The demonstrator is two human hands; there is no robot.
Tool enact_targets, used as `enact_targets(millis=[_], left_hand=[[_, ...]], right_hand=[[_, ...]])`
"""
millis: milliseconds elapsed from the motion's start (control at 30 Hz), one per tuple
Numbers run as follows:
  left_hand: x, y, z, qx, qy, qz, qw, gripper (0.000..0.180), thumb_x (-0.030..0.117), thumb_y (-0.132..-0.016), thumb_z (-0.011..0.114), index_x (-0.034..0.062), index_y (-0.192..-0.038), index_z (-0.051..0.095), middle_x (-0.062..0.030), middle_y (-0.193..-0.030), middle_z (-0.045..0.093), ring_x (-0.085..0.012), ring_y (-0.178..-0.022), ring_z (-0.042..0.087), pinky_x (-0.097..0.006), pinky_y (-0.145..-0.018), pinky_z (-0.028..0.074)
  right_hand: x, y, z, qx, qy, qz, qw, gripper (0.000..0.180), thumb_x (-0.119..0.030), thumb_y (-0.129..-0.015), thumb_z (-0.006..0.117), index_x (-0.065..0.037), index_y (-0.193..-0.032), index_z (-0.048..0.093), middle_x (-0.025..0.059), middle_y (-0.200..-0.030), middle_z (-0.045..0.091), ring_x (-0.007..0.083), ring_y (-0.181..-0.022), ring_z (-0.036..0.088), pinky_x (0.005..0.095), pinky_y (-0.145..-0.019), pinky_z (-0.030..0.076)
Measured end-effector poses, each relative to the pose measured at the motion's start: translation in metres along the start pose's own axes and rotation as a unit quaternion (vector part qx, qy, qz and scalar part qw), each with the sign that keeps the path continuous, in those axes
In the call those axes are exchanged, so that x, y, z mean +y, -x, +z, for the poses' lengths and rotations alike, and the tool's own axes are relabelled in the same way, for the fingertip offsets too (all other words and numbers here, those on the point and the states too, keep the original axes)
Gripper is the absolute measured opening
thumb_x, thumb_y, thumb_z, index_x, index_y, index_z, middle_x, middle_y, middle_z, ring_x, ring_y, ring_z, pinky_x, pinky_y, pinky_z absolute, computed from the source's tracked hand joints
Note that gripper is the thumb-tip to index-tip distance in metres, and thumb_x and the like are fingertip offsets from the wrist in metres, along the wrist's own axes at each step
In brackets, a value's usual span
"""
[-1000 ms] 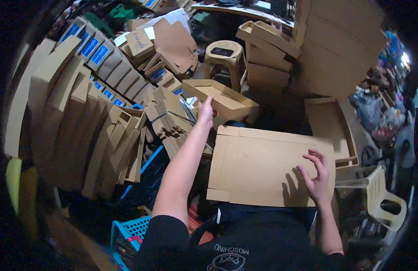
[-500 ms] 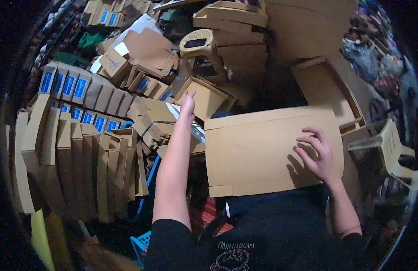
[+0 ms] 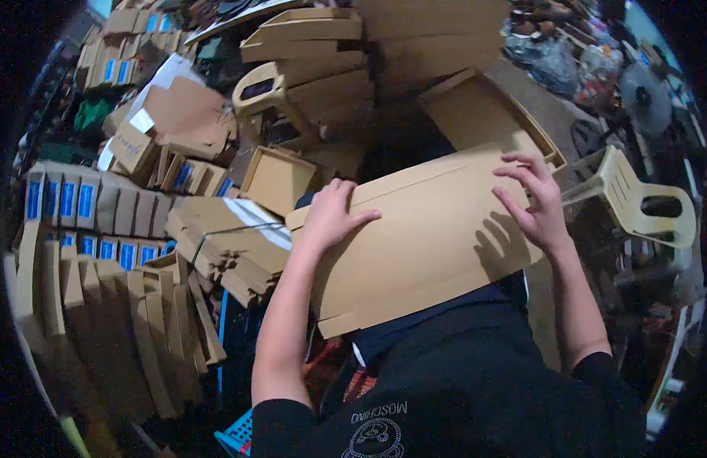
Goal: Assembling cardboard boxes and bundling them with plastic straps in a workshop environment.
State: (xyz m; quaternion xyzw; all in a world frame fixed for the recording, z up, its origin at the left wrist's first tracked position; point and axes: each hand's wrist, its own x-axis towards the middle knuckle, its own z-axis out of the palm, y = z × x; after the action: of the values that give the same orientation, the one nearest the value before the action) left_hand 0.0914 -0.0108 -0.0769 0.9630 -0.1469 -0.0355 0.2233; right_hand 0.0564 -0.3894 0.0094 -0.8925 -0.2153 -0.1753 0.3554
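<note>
A flat brown cardboard box blank (image 3: 422, 244) lies across my lap, tilted up to the right. My left hand (image 3: 332, 214) rests on its upper left corner with fingers spread over the edge. Over at the sheet's upper right corner, my right hand (image 3: 535, 202) presses down on it, fingers bent. An open cardboard tray (image 3: 279, 179) sits just beyond my left hand. A bundle of flat blanks tied with a band (image 3: 224, 237) lies to the left of that hand.
Rows of folded boxes with blue labels (image 3: 86, 252) stand at the left. Stacked cardboard lids (image 3: 323, 46) and a beige plastic stool (image 3: 263, 91) are at the back. A beige plastic chair (image 3: 644, 206) stands at the right. A blue crate (image 3: 239, 435) shows below.
My left hand has come back from reaching toward the open tray and now lies on the sheet's left corner. The view has shifted and the sheet sits tilted on my lap.
</note>
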Motion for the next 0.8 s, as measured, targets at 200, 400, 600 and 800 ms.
enact_targets(millis=[200,400,600,800], left_hand=[[0.007,-0.001,-0.006,0.025,0.064,-0.04,0.997,0.079,0.048,-0.07,0.093,0.0004,-0.124,0.061,-0.0176,-0.117,0.064,-0.0365,-0.114,0.06,-0.046,-0.1,0.048],[-0.002,0.008,-0.023,0.121,0.187,-0.092,0.97,0.056,0.039,-0.077,0.091,0.0004,-0.109,0.066,-0.0142,-0.092,0.069,-0.029,-0.093,0.065,-0.038,-0.087,0.051],[0.03,0.028,-0.101,0.307,0.385,-0.021,0.87,0.033,0.011,-0.086,0.089,0.0029,-0.104,0.062,0.0013,-0.092,0.064,-0.0082,-0.088,0.059,-0.026,-0.079,0.048],[0.044,0.039,-0.129,0.393,0.354,0.001,0.849,0.033,0.008,-0.086,0.087,0.0041,-0.105,0.06,0.0033,-0.091,0.061,-0.0061,-0.083,0.053,-0.022,-0.074,0.043]], right_hand=[[0.033,0.004,-0.043,0.056,0.116,0.054,0.99,0.032,-0.02,-0.089,0.08,-0.004,-0.116,0.07,0.0155,-0.122,0.066,0.0321,-0.116,0.065,0.0409,-0.099,0.051],[0.061,0.023,-0.037,-0.095,-0.088,0.328,0.936,0.05,-0.031,-0.096,0.077,0.001,-0.132,0.063,0.0146,-0.122,0.072,0.019,-0.103,0.069,0.036,-0.091,0.054],[0.078,0.048,-0.068,-0.108,-0.196,0.295,0.929,0.045,-0.024,-0.091,0.081,0.003,-0.124,0.065,0.01,-0.108,0.075,0.0186,-0.102,0.069,0.0342,-0.095,0.055],[0.062,0.023,-0.047,-0.024,-0.337,0.239,0.91,0.028,-0.019,-0.091,0.081,0.002,-0.106,0.071,0.013,-0.103,0.077,0.0204,-0.094,0.073,0.0338,-0.086,0.056]])
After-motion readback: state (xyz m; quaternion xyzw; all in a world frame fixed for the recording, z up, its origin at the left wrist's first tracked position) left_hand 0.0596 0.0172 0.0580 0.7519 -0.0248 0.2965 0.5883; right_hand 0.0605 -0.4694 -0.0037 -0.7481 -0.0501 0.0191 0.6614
